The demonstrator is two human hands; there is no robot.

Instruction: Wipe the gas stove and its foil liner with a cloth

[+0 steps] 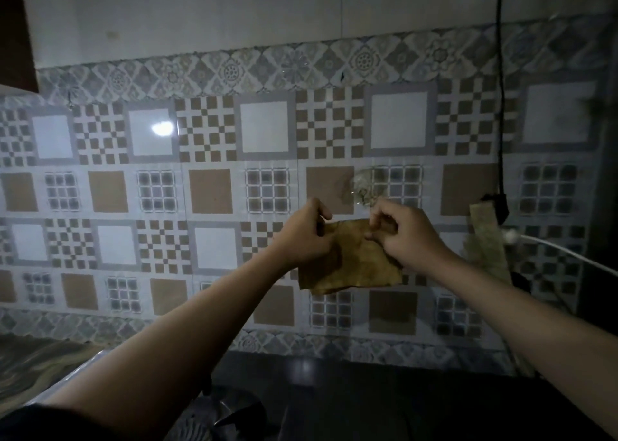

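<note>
So I am holding the yellowish cloth (351,256) up in front of the tiled wall (214,186), my left hand (306,236) and right hand (401,236) each pinching its top edge. The stove lies somewhere in the dark below; I am judging that no wiping has started yet.
</note>
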